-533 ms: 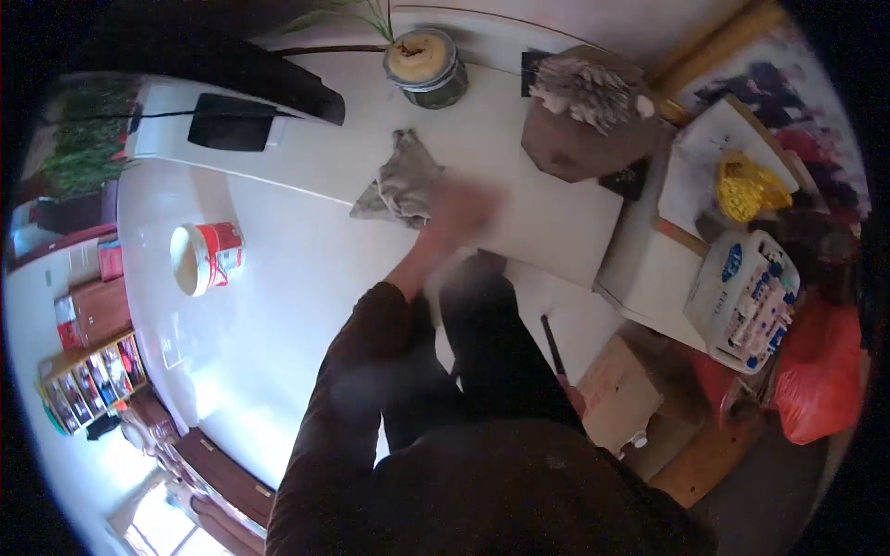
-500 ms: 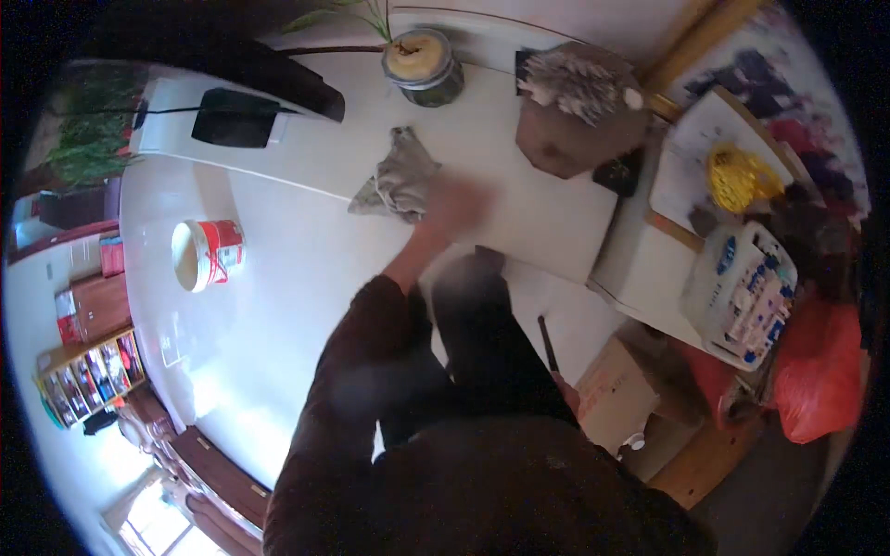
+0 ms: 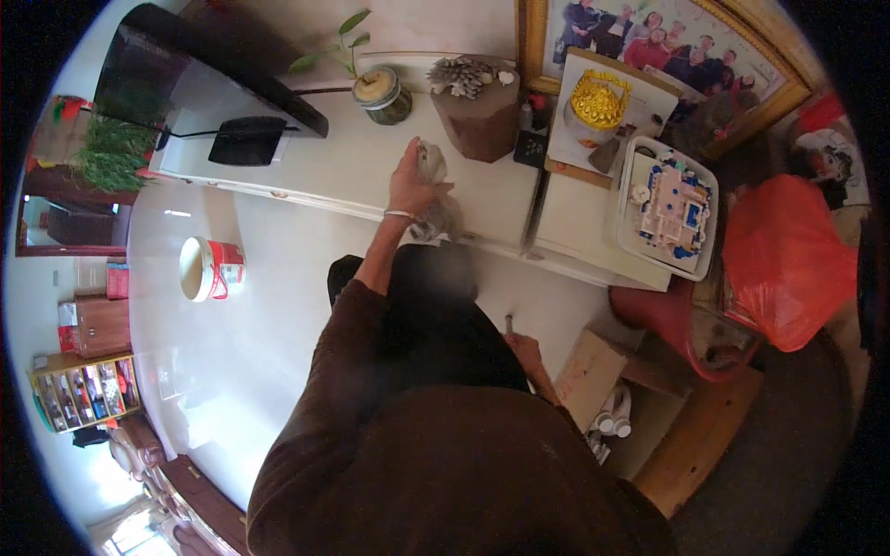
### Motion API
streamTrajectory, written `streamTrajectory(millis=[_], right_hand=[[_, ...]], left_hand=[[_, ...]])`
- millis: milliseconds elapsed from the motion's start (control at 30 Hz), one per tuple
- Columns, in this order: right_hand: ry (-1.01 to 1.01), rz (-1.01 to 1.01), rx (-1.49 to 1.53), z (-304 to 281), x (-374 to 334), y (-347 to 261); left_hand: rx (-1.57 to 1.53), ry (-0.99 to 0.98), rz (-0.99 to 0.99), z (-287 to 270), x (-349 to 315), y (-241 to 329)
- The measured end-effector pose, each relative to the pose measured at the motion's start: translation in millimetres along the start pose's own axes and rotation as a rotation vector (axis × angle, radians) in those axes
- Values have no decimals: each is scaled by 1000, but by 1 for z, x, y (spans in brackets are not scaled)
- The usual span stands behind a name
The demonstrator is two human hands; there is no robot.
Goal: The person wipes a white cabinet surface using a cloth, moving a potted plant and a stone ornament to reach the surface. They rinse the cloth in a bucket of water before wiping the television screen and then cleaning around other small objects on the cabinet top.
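My left hand (image 3: 408, 190), with a white band at its wrist, is closed around a crumpled grey cloth (image 3: 432, 215). The cloth bulges above the fingers and hangs below them, by the front edge of a low white cabinet (image 3: 348, 176). Lower and to the right, my right hand (image 3: 526, 352) grips a thin dark stick (image 3: 509, 323); only its upper end shows, so its kind cannot be made out. A glass jar with a plant (image 3: 385, 100) stands on the cabinet behind the left hand.
A brown block-shaped stand (image 3: 475, 116) and a television (image 3: 209, 88) are on the cabinet. At right are a golden ornament (image 3: 598, 100), a tray of building bricks (image 3: 675, 206) and a red bag (image 3: 779, 264). A cardboard box (image 3: 589, 378) is near my right hand; a white-and-red bucket (image 3: 211, 269) stands left.
The cloth lay on the cabinet with my left hand blurred beside it; now that hand has lifted it. The view has shifted, and more of my right hand shows.
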State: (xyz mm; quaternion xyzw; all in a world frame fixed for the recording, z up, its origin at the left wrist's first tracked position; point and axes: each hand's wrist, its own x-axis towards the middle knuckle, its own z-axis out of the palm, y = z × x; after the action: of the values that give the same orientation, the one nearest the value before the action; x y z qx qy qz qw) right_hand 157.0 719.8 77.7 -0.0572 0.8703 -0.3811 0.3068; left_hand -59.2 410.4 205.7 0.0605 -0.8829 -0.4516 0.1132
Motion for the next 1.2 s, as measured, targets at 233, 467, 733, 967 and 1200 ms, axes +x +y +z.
streamTrajectory(millis=[233, 467, 733, 967, 1200], right_hand=[[428, -473, 88, -100, 46, -136], [394, -310, 312, -103, 91, -172], [420, -280, -53, -97, 162, -160], [123, -86, -377, -97, 185, -162], [252, -214, -405, -93, 185, -145]], left_hand=[[-713, 210, -303, 55, -35, 31], [-531, -208, -280, 50, -63, 26], [280, 258, 418, -30, 52, 51], [503, -146, 550, -28, 146, 60], [165, -266, 477, -35, 157, 67]])
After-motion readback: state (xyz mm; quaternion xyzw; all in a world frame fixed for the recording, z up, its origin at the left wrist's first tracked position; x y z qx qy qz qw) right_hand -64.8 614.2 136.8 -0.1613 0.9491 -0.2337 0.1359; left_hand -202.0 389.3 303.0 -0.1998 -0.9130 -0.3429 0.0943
